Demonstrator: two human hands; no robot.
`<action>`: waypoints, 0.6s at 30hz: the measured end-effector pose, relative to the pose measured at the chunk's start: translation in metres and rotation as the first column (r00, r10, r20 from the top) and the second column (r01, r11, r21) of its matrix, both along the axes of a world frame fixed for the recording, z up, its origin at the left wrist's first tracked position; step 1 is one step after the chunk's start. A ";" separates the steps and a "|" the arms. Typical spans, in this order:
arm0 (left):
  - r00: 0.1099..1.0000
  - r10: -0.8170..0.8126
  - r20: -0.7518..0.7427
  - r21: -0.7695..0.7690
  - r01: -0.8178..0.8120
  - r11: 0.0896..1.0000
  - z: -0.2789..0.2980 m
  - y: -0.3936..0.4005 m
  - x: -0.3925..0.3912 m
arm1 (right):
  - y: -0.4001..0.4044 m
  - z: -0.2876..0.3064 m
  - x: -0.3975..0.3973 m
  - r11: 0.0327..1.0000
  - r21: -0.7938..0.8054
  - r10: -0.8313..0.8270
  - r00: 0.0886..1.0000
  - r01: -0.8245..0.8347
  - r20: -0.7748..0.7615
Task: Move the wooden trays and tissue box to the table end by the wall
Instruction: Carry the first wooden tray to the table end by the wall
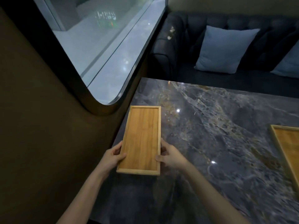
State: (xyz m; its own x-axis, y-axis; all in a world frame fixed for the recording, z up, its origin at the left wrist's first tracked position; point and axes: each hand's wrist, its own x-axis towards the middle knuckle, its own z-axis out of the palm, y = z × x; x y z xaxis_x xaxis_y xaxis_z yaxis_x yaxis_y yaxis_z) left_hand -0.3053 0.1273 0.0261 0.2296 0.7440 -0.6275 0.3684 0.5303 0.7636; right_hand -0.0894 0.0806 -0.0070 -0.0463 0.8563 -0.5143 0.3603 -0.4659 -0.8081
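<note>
A long, empty wooden tray (pixel 141 138) lies along the left edge of the dark marble table (pixel 210 135), right beside the brown wall. My left hand (pixel 114 155) grips its left rim near the close end, and my right hand (pixel 169 155) grips its right rim. A second wooden tray (pixel 287 146) lies at the right edge of the view, partly cut off. No tissue box is in view.
The brown wall (pixel 48 126) with a rounded window (pixel 100 46) borders the table on the left. A dark sofa (pixel 210 46) with light blue cushions (pixel 224 49) stands behind the table's far edge.
</note>
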 end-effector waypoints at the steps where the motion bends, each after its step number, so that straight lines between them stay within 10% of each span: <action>1: 1.000 0.007 -0.005 -0.002 -0.007 1.000 -0.004 0.004 -0.006 | 0.003 -0.002 -0.007 1.000 -0.005 -0.007 1.000 0.007 -0.023; 18: 0.967 0.006 -0.256 0.140 0.031 0.990 -0.061 0.031 -0.028 | 0.023 -0.039 -0.057 0.997 -0.014 -0.078 0.994 0.080 0.075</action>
State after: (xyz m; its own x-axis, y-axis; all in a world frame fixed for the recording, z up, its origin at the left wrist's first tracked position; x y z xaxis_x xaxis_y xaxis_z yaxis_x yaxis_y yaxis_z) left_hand -0.3336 0.1586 -0.0348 0.0854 0.8274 -0.5550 0.5662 0.4180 0.7104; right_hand -0.1463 0.1039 -0.0459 0.0603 0.8471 -0.5281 0.3810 -0.5085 -0.7722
